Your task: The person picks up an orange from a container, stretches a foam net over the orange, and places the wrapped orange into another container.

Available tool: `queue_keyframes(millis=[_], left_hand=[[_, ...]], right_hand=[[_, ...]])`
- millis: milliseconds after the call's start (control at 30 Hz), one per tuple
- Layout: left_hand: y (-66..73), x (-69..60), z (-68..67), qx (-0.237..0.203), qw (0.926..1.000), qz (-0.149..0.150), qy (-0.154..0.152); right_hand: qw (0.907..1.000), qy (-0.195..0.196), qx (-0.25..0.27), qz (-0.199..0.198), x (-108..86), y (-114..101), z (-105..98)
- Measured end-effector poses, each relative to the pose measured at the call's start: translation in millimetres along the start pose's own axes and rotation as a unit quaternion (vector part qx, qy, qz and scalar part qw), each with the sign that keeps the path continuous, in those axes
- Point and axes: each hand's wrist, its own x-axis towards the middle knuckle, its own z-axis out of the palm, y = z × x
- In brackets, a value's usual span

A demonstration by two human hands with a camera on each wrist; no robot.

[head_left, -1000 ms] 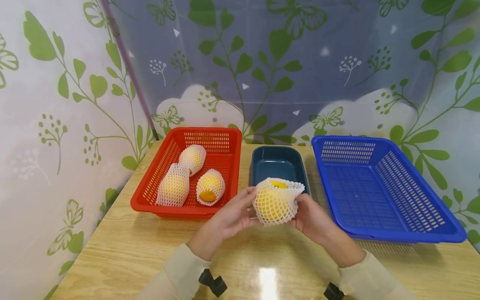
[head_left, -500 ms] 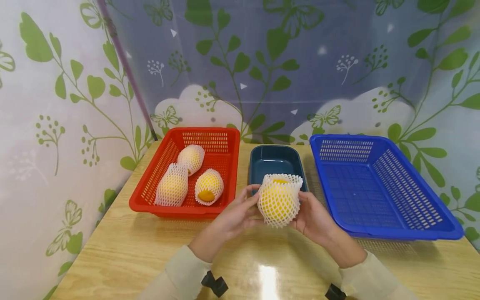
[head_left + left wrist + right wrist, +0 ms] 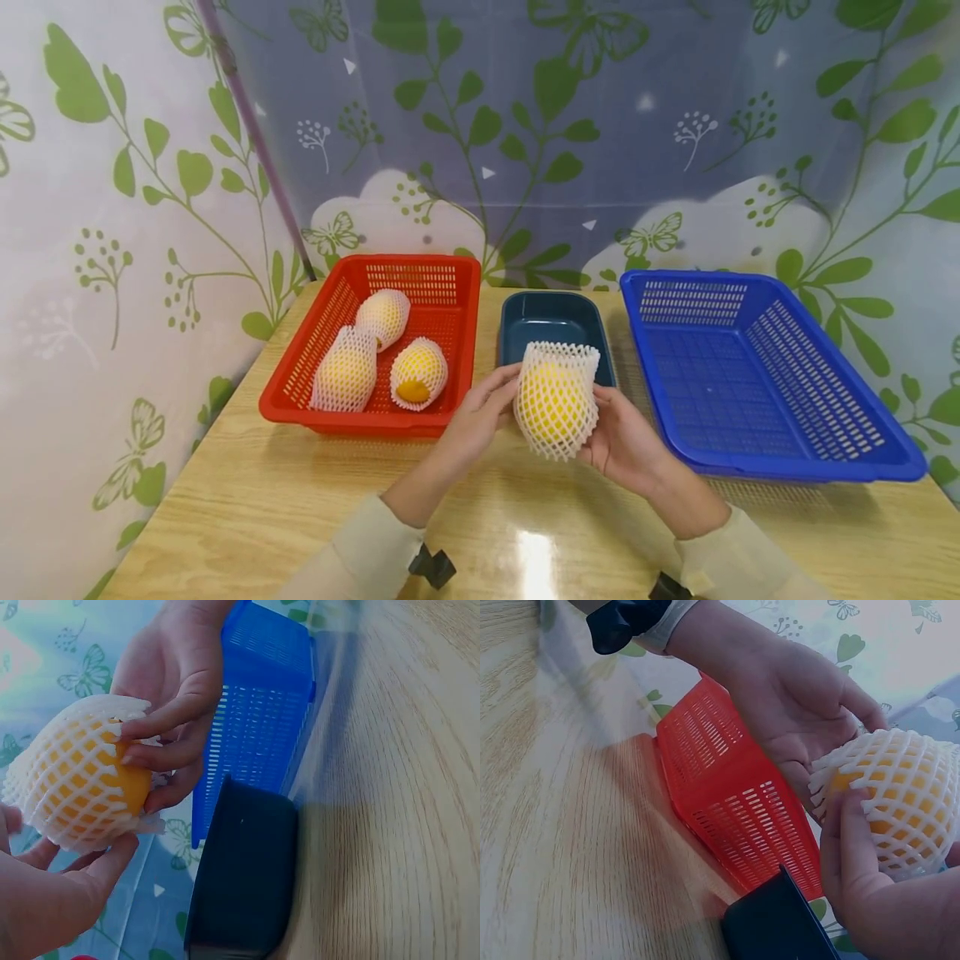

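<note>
In the head view a yellow mango (image 3: 557, 404) in a white foam net is held up between both hands, over the front rim of the small dark teal tray (image 3: 555, 312). My left hand (image 3: 480, 417) grips its left side with bent fingers. My right hand (image 3: 626, 442) holds the lower right side. In the left wrist view, bare yellow skin of the mango (image 3: 133, 784) shows at the net's open end, where right-hand fingers (image 3: 169, 724) touch the edge. The right wrist view shows the netted mango (image 3: 907, 799) with fingers of both hands around it.
A red basket (image 3: 375, 422) at the left holds three netted mangoes (image 3: 420, 371). The blue basket (image 3: 810, 467) stands at the right, with the teal tray between the two. Behind the wooden table (image 3: 300, 500) hangs a leaf-patterned cloth (image 3: 465, 200).
The mango has been turned more upright, and the net's open end has gone from folded sideways to standing up, covering the bare yellow top. Both hands keep hold of it.
</note>
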Motion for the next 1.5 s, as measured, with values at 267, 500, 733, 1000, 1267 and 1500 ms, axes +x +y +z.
queue_keyframes(millis=[267, 500, 733, 1000, 1267, 1500], left_hand=[[-3.5, -0.1, 0.1, 0.023, 0.9992, -0.016, -0.029], [-6.1, 0.9, -0.4, 0.011, 0.9989, -0.029, -0.036], [-3.2, 1.7, -0.4, -0.029, 0.9976, -0.055, -0.032], [-2.4, 2.6, -1.3, -0.066, 0.9943, -0.074, -0.038], [-1.5, 1.1, -4.7, -0.11, 0.9858, -0.122, -0.031], [0.0, -0.3, -6.5, -0.134, 0.9818, -0.125, -0.047]], right_hand=[[0.9998, 0.018, 0.004, 0.004, 1.9, 1, 1], [0.9998, 0.013, 0.004, -0.015, 3.3, 5, 2], [0.995, 0.03, -0.095, 0.007, -0.9, -2, 6], [0.9624, 0.111, -0.237, 0.072, -4.0, -14, 14], [0.9104, 0.152, -0.384, 0.022, -6.2, -22, 25], [0.8739, 0.169, -0.437, -0.131, -6.2, -16, 32]])
